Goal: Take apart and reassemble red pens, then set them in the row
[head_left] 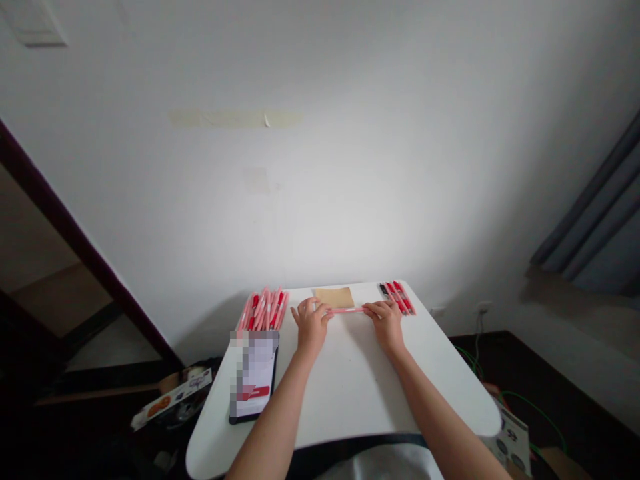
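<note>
A slim pink pen (pixel 347 311) is stretched level between my two hands, just above or on the white table. My left hand (pixel 311 320) pinches its left end, with the other fingers spread a little. At its right end, the fingers of my right hand (pixel 384 320) are closed on it. Behind the pen lies a tan piece of card or paper (pixel 334 297). A heap of pink and red pens (pixel 263 310) rests left of my left hand. Beyond my right hand, several red pens and a black-tipped one (pixel 399 298) lie in a row.
A tablet in a dark case (pixel 255 377), its screen partly blurred, lies on the left of the white table (pixel 350 393). The table's far edge is close to a wall (pixel 350 167). Boxes and green cables (pixel 530 413) are on the floor at the right.
</note>
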`<state>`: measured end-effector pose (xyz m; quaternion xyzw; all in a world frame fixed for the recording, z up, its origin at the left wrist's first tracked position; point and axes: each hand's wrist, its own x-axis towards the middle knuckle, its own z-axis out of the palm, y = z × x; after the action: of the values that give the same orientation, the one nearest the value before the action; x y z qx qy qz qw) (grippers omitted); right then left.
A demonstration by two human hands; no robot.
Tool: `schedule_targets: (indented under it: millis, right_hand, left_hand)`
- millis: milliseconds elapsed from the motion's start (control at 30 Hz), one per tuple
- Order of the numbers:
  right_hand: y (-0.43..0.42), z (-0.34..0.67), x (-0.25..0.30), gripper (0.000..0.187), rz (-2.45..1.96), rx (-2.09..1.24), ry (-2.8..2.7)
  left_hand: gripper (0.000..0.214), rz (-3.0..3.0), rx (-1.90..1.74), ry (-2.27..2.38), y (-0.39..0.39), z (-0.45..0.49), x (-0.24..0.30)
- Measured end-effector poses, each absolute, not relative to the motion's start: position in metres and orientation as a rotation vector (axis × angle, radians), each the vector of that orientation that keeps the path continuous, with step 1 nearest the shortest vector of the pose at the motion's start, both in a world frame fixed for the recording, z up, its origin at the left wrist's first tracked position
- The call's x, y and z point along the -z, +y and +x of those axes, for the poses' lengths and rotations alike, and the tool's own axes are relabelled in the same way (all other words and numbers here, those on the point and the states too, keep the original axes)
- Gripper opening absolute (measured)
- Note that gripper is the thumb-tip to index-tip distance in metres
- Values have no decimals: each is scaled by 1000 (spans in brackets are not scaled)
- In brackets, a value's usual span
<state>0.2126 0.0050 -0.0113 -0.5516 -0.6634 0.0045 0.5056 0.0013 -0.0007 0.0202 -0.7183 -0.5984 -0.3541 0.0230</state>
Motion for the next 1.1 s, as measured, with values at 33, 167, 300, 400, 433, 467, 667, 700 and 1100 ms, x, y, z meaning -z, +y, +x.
schedule_targets:
  millis: [33,167,300,400,433,467,667,700,1100]
  right_hand:
    - [5,212,11,29,-1332,-11,-1605]
    - [4,212,10,30,-1342,-12,-1618]
    - [4,211,10,29,-1339,-17,-1620]
    - [4,211,10,28,-1332,-16,-1621]
    - [4,211,10,28,-1327,-17,-1620]
    - [4,210,10,28,-1321,-18,-1622]
    - [3,211,7,30,-1315,-29,-1611]
    - [2,211,7,31,-1318,-30,-1608]
    - [2,211,7,35,-1337,-54,-1609]
  left_hand:
    - [11,-2223,1097,-1855,-1,1,-20]
    - [10,-2217,1081,-1891,0,2,-21]
    - [14,-2216,1052,-1913,0,3,-20]
    - [18,-2218,1029,-1928,-1,3,-20]
    - [20,-2217,1023,-1940,-1,3,-20]
    - [21,-2218,1017,-1954,-1,3,-20]
    - [20,-2215,1048,-1967,-1,3,-21]
    - [20,-2214,1059,-1966,-1,3,-21]
    - [12,-2236,1086,-1907,-2,3,-20]
